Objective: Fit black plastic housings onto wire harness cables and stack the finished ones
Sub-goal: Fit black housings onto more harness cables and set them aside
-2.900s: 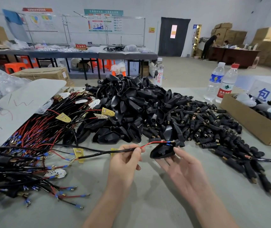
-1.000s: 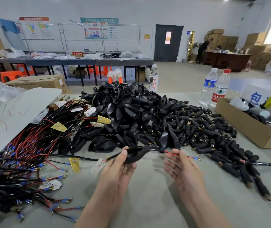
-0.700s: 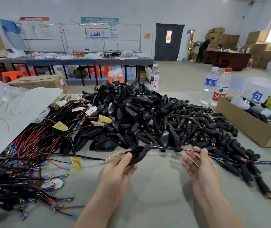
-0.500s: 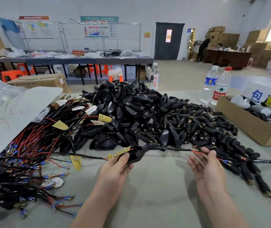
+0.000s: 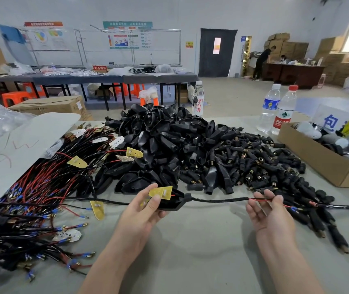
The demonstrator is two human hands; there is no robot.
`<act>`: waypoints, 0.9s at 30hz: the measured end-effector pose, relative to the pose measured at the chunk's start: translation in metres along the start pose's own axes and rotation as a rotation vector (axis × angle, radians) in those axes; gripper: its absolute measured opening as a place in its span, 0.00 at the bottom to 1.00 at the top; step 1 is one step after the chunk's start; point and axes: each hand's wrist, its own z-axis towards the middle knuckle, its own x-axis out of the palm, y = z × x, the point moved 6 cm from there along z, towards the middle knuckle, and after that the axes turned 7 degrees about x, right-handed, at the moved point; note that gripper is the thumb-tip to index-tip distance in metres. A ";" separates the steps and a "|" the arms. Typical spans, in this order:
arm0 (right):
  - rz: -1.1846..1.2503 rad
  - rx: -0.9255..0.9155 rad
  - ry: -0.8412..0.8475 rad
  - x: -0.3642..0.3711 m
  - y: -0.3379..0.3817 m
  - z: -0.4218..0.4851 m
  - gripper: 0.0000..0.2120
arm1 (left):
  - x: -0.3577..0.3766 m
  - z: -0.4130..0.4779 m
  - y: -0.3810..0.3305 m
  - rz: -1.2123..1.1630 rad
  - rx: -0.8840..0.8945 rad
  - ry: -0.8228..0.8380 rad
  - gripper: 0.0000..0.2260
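My left hand (image 5: 146, 211) grips a black plastic housing (image 5: 174, 202) with a small yellow circuit board (image 5: 161, 191) at its open top. A black cable (image 5: 218, 200) runs out of the housing's narrow end to the right. My right hand (image 5: 267, 213) pinches that cable's red and black wires (image 5: 260, 200) near their blue-tipped ends. A big heap of loose black housings (image 5: 165, 141) lies behind. Wire harnesses (image 5: 42, 183) with yellow boards are spread on the left.
Small black connector caps (image 5: 260, 166) cover the table right of the heap. A cardboard box (image 5: 317, 158) of parts stands at the right edge, two water bottles (image 5: 277, 109) behind it. A white board (image 5: 20, 145) lies far left. Bare grey tabletop (image 5: 201, 251) lies near me.
The cable has been pulled rightwards through the housing; my right hand moved right along the wires. The yellow board has come up to the housing in my left hand.
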 end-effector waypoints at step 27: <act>-0.417 -0.025 0.145 0.023 -0.013 -0.020 0.10 | -0.020 -0.005 -0.006 0.902 0.216 -0.132 0.11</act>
